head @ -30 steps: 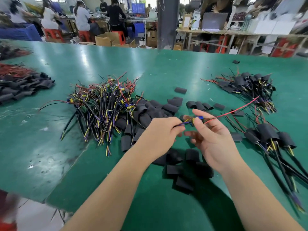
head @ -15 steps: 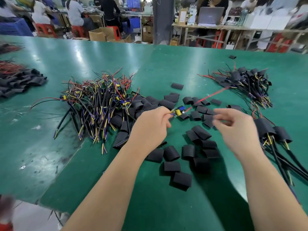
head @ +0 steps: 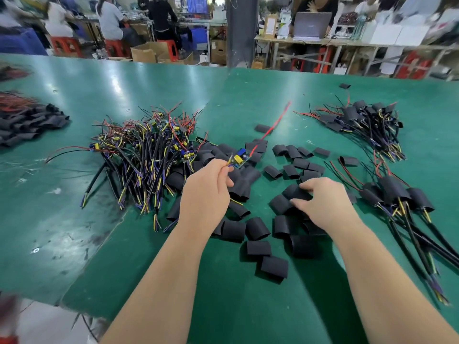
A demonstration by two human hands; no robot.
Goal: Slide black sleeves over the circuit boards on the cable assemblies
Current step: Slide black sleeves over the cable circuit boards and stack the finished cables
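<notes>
While left hand [head: 206,192] pinches a circuit board [head: 239,158], right hand [head: 323,203] — curled — grips a black sleeve [head: 294,193]

A second ago both grips met on the circuit board [head: 239,158]. Since then the right grip [head: 323,202] has let go, swung out to its own side and dropped onto the loose black sleeves [head: 258,228] on the tabletop [head: 74,219], thumb and forefinger now closing on one sleeve [head: 294,192]. The left grip [head: 208,189] now holds the board alone, pinched by one end and raised a little, and its red wire [head: 273,125] now points toward the far side.
</notes>
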